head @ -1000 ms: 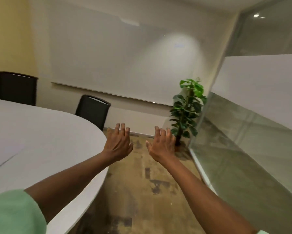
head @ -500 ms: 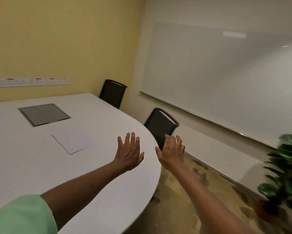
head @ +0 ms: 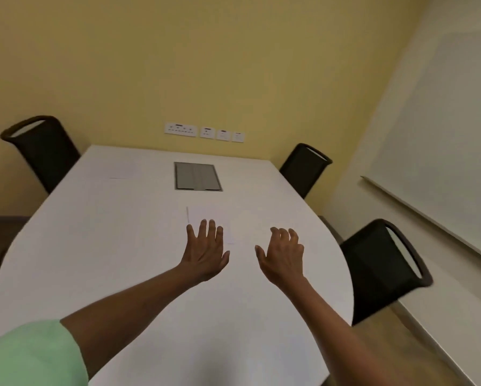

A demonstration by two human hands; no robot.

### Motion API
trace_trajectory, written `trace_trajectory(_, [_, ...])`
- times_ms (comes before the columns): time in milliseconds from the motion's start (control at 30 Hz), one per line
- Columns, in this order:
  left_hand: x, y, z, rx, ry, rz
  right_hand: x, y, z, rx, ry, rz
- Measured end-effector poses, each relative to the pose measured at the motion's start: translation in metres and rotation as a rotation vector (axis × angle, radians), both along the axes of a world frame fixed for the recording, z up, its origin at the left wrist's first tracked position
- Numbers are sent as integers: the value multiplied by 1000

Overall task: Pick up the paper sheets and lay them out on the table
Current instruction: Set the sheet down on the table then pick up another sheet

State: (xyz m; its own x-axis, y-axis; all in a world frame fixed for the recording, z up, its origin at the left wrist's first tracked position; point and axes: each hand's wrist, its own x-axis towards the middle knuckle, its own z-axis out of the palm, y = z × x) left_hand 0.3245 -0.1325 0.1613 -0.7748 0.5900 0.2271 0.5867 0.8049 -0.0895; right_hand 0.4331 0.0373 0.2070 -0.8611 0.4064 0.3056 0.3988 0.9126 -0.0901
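1. The left hand (head: 206,252) is hovering over the middle of the white table (head: 108,246), palm down, its fingers spread and straight, holding nothing.
2. The right hand (head: 282,254) is hovering just beside the left one, apart from it, palm down, its fingers loosely curled at the tips and gripping nothing.
3. A paper sheet (head: 206,214) is lying flat on the table just beyond the left hand's fingertips; the sheet is white on white, so only its left edge and a faint near corner are showing, and whether the fingers are touching it cannot be told.
4. A second paper sheet (head: 119,169) is lying flat near the far left part of the table, well apart from both hands; its outline is faint.
5. A grey cable hatch (head: 197,176) is sitting flush in the table top, between the two sheets and beyond the hands.
6. Three black chairs are standing around the table: one at the far left (head: 41,149), one at the far right (head: 304,168) and one at the near right (head: 384,268).
7. A row of wall sockets (head: 204,132) is showing on the yellow wall behind the table, and a whiteboard (head: 442,140) is hanging on the right-hand wall.
8. A light green sleeve (head: 30,355) is covering the left upper arm at the lower left corner.
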Motion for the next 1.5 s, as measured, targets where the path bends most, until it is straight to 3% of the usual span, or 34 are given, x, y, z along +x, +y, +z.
trace_trajectory(267, [-76, 6, -31, -78, -41, 152, -123, 14, -52, -54, -110, 187])
trace_trajectory(767, [-246, 62, -132, -92, -158, 272, -326, 59, -152, -84, -264, 249])
trace_trajectory(1067, [-311, 84, -199, -132, -274, 363, -415, 98, -207, -412, -365, 44])
trace_trajectory(1500, [-362, 134, -268, -31, -295, 342, -485, 152, -260, -559, -394, -161])
